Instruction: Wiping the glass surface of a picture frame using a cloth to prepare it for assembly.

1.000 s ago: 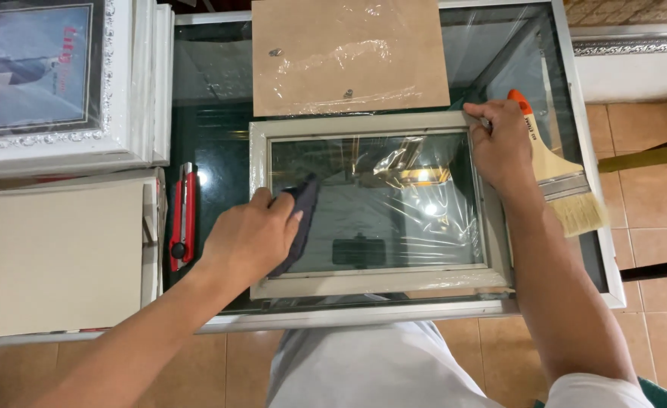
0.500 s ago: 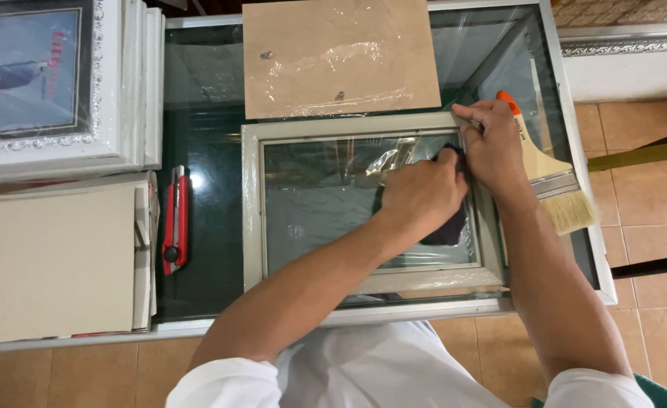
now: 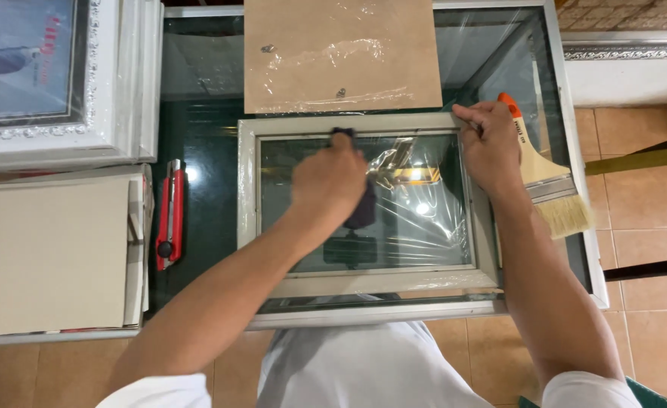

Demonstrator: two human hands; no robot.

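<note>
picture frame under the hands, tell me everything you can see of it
The picture frame is a pale, off-white rectangular moulding with a glass pane that reflects light. It lies flat on the glass table, just below a brown backing board. The left hand presses a dark cloth onto the pane near the top edge. The right hand steadies the top right corner while holding a paintbrush.

Count of things on and around the glass bench (image 3: 197, 98)

There were two hands, the left hand (image 3: 326, 181) and the right hand (image 3: 490, 147); one pale picture frame (image 3: 247, 204) under them; one dark cloth (image 3: 361, 213); one paintbrush (image 3: 546, 177); one red utility knife (image 3: 170, 215); one brown backing board (image 3: 341, 53); one white ornate framed picture (image 3: 39, 72); and one stack of cardboard sheets (image 3: 46, 253).
</note>
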